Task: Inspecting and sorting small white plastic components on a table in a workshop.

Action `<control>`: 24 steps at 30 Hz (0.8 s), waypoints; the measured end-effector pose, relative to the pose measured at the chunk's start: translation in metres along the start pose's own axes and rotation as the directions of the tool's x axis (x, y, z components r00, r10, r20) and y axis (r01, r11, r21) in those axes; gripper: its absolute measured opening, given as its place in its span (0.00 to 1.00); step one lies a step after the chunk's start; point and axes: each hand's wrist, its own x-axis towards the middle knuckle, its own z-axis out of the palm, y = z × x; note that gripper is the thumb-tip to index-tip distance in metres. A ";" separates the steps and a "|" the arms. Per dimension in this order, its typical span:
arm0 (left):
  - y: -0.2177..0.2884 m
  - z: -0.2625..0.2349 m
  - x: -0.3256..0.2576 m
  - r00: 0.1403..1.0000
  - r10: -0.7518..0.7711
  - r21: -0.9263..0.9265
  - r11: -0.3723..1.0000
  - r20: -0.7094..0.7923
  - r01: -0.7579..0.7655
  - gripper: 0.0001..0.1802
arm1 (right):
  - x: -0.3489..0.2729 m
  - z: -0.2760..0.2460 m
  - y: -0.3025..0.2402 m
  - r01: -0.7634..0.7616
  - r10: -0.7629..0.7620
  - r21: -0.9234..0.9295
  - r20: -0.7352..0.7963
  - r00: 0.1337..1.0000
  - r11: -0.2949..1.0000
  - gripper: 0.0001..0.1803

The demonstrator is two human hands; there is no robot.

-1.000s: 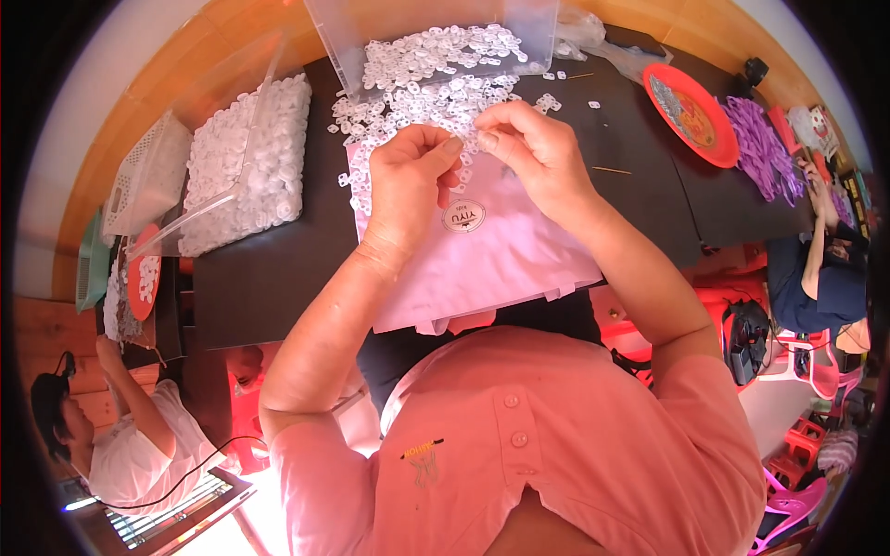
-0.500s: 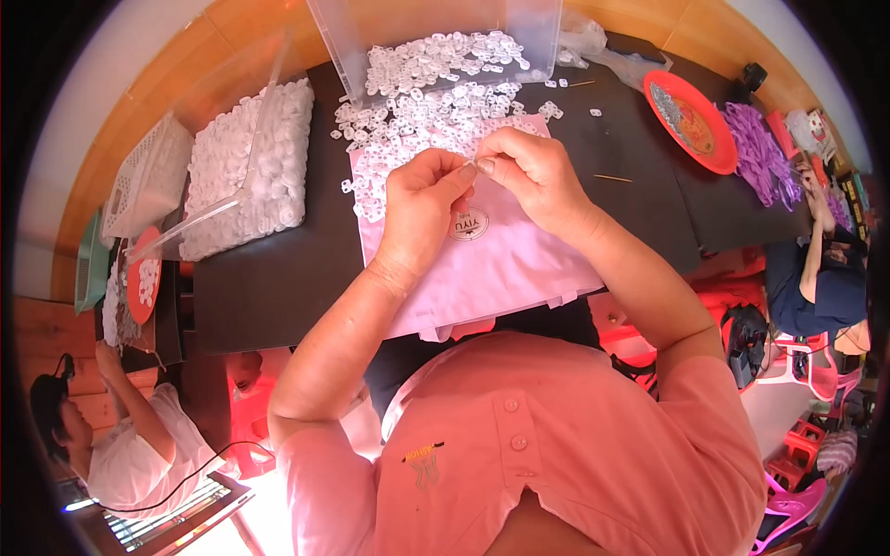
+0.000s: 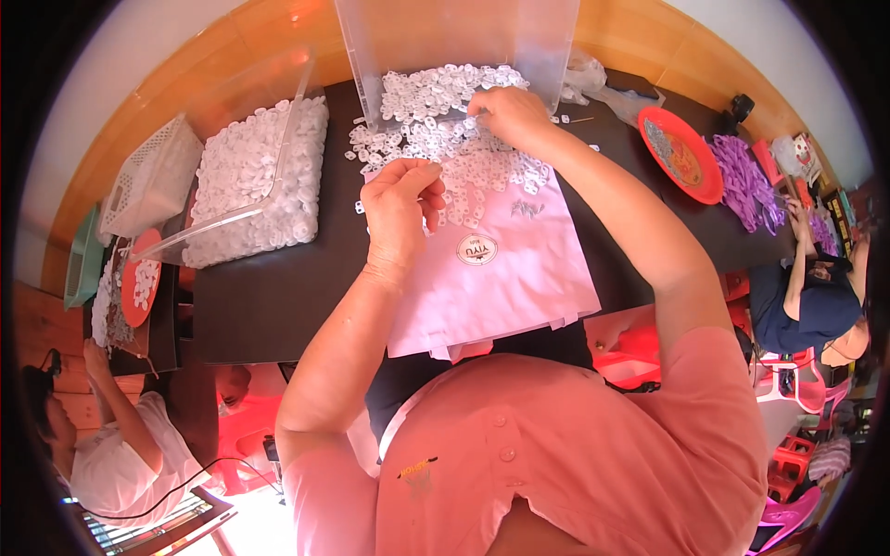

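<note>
A stack of pale pink sheets (image 3: 505, 278) with a round sticker lies on the dark table (image 3: 269, 306) in front of me. Several small white plastic pieces (image 3: 436, 130) are heaped at its far end and inside a clear plastic bin (image 3: 547, 37). My left hand (image 3: 400, 204) hovers over the sheets with fingertips pinched together; whether a white piece sits between them I cannot tell. My right hand (image 3: 508, 111) reaches into the heap at the bin's mouth, fingers curled on the pieces.
A clear tray (image 3: 250, 176) full of white pieces sits at the left, a white basket (image 3: 148, 181) beyond it. A red plate (image 3: 681, 153) and purple items (image 3: 742, 181) lie at the right. One person sits lower left (image 3: 111, 454), another at the right (image 3: 807, 296).
My hands were together over the pink sheets; now they have parted. The right hand has reached away to the heap of white pieces, while the left stays over the sheets.
</note>
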 end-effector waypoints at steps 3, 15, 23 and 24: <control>0.003 -0.002 -0.002 1.000 0.026 -0.053 0.998 -0.005 -0.026 0.06 | 0.008 0.003 -0.003 0.001 0.001 -0.026 0.070 0.998 1.000 0.10; 0.007 -0.003 -0.002 0.998 0.054 -0.086 0.995 -0.027 -0.056 0.06 | -0.004 0.002 -0.004 0.067 -0.066 0.032 -0.020 0.998 0.997 0.07; 0.008 0.000 -0.006 0.999 0.051 -0.047 0.998 0.020 -0.050 0.07 | -0.060 -0.068 -0.035 -0.305 0.067 0.843 0.307 0.949 0.443 0.10; 0.007 0.000 -0.007 0.997 0.050 -0.036 0.998 0.055 -0.048 0.07 | -0.067 -0.069 -0.040 -0.334 0.107 0.857 0.318 0.942 0.393 0.10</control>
